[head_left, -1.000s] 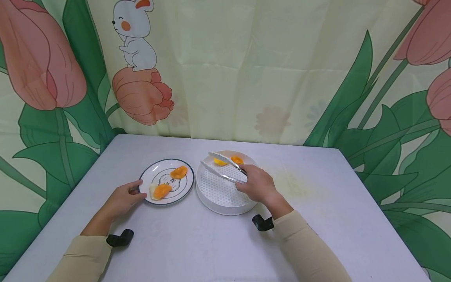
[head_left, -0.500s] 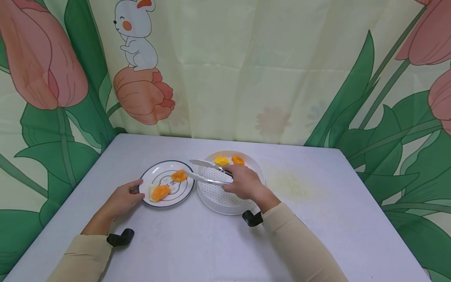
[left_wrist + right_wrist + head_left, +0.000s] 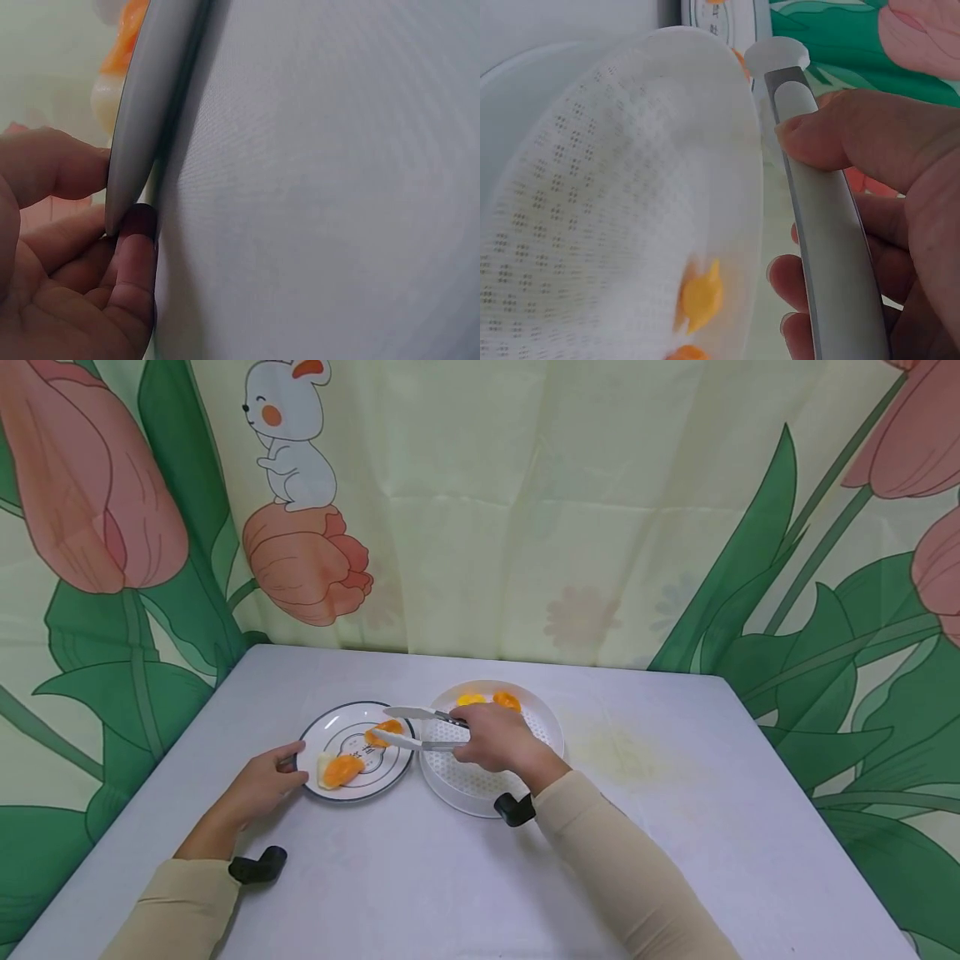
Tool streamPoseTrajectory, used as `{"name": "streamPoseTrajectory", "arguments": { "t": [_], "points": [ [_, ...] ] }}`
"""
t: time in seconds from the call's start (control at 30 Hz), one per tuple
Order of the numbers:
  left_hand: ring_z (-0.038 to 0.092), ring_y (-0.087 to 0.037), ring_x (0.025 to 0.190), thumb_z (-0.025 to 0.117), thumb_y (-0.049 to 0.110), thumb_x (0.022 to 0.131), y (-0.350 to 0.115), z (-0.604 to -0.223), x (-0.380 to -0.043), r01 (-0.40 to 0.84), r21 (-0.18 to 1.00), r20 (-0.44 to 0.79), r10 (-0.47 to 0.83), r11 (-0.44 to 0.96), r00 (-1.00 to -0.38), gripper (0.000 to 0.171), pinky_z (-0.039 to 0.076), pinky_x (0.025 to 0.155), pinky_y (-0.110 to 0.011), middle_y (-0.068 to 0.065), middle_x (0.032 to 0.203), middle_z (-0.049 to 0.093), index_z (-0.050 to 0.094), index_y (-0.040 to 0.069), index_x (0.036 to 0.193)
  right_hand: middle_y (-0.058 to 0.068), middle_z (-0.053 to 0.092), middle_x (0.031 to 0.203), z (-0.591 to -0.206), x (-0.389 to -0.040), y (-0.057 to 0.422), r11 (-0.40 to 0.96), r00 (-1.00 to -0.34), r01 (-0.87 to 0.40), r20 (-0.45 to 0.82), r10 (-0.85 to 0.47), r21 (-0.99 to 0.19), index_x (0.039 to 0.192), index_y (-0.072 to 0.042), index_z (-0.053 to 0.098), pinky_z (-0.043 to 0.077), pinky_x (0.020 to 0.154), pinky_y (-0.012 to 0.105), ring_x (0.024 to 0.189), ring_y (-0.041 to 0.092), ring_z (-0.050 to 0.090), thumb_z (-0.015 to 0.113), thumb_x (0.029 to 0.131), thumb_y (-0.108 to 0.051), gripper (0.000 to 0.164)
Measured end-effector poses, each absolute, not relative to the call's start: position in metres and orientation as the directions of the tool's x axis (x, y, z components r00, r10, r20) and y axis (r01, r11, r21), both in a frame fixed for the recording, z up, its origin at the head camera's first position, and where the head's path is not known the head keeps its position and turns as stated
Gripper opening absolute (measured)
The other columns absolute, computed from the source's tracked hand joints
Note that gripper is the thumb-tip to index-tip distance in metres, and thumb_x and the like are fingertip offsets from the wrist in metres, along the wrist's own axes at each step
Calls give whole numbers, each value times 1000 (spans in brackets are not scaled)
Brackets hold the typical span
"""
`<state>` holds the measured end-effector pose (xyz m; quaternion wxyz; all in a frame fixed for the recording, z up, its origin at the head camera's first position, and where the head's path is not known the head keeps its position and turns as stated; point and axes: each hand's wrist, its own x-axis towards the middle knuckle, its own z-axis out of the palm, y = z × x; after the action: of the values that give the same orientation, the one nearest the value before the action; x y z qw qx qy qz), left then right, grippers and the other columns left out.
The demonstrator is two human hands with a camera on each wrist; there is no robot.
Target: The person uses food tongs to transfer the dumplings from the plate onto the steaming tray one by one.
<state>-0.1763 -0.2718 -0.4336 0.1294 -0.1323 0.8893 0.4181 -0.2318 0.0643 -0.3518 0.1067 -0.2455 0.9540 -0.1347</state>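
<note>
My left hand (image 3: 266, 781) pinches the left rim of a white plate with a dark blue edge (image 3: 330, 732); in the left wrist view the thumb is on top and fingers are underneath. Two orange pieces lie on the plate: one (image 3: 384, 732) at the upper right, another (image 3: 345, 771) with a whitish part at the lower left. My right hand (image 3: 498, 739) grips metal tongs with pale tips (image 3: 442, 747). Their spread arms reach over the plate's right side, tips around the upper right piece. Under that hand stands a round white perforated steamer tray (image 3: 453, 772).
In the tray, near its far rim, lie a yellow piece (image 3: 471, 699) and an orange piece (image 3: 507, 700). The plate and tray stand side by side on a white-covered table (image 3: 420, 877). A printed curtain (image 3: 480, 527) hangs behind its far edge.
My right hand has carried the tongs left, from over the tray to the plate's upper right piece. The left hand stays at the plate's rim.
</note>
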Motion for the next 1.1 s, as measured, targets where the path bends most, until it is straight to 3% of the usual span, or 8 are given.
{"name": "streamPoseTrajectory", "arguments": {
  "t": [0.83, 1.1],
  "points": [
    [32, -50, 135, 58, 17, 98, -273, -436, -176, -325, 711, -326, -117, 624, -938, 70, 37, 107, -58, -37, 153, 24, 24, 0, 156, -3, 67, 105, -338, -239, 36, 868, -845, -465, -207, -493, -173, 133, -16, 65, 48, 68, 30, 85, 20, 57, 74, 85, -20, 49],
    [31, -50, 136, 58, 18, 98, -272, -435, -177, -340, 705, -338, -127, 623, -933, 70, 37, 107, -58, -37, 153, 25, 24, 0, 157, -2, 68, 107, -338, -238, 35, 866, -842, -459, -215, -496, -200, 134, -17, 66, 49, 70, 29, 86, 19, 58, 74, 87, -18, 48]
  ]
}}
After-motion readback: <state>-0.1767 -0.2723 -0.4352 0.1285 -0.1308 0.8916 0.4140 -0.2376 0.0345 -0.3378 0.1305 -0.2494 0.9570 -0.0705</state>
